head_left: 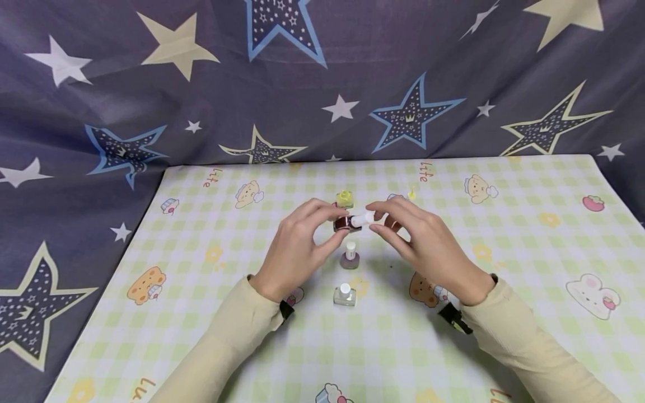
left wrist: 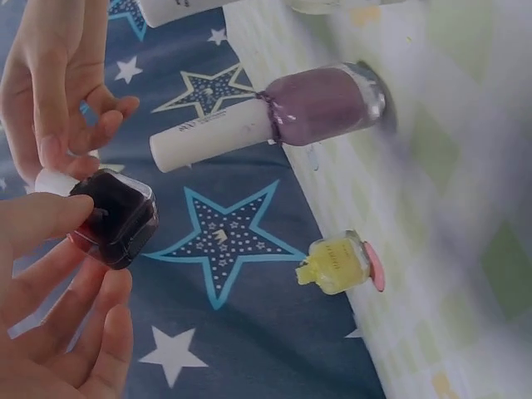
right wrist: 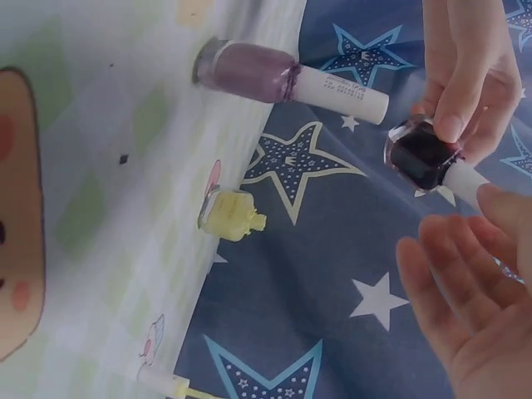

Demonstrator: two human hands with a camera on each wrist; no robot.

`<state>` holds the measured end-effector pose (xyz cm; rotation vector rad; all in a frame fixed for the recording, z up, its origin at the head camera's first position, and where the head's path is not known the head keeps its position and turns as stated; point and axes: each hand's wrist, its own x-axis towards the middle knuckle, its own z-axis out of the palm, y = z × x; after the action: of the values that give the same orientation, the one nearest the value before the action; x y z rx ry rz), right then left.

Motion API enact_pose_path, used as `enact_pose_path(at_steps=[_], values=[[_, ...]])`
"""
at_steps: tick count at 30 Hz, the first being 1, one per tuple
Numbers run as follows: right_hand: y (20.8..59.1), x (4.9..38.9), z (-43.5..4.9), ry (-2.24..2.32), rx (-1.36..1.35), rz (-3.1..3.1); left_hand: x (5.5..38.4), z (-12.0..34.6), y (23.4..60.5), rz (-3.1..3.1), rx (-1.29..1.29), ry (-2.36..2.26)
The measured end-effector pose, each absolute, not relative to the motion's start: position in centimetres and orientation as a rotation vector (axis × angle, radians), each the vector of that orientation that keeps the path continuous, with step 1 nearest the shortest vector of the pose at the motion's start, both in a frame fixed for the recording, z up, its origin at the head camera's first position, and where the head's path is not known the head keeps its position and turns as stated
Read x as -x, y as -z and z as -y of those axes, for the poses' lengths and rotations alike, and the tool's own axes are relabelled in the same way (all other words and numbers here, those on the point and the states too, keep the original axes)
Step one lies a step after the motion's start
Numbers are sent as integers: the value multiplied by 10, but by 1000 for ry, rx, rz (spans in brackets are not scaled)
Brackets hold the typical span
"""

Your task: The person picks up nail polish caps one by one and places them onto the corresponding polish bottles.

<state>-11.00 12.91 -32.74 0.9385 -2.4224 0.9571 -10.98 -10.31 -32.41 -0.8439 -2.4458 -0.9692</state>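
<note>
My left hand (head_left: 299, 240) grips a small bottle of dark red nail polish (left wrist: 116, 218) between thumb and fingers, tilted on its side above the table. My right hand (head_left: 425, 238) pinches its white cap (head_left: 364, 219) from the other side, and the cap sits against the bottle's neck. Just beyond the hands stands a yellow nail polish bottle (right wrist: 229, 214) without its cap, its neck smeared yellow. Nearer than the hands, a purple nail polish bottle (head_left: 350, 259) stands upright with a white cap on.
A clear nail polish bottle (head_left: 345, 296) with a white cap stands nearest the front. Right of the yellow bottle, a loose white cap (right wrist: 158, 379) with a yellow brush lies on the table. A checked cloth (head_left: 201, 336) covers the table, and a star-patterned curtain (head_left: 312, 101) hangs behind.
</note>
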Motion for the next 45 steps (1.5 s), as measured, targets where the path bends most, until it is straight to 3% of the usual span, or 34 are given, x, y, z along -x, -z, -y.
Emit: enact_pose_path(at_steps=[45], values=[[377, 144, -183, -914, -724, 2913, 167, 102, 382, 2951, 472, 1405]])
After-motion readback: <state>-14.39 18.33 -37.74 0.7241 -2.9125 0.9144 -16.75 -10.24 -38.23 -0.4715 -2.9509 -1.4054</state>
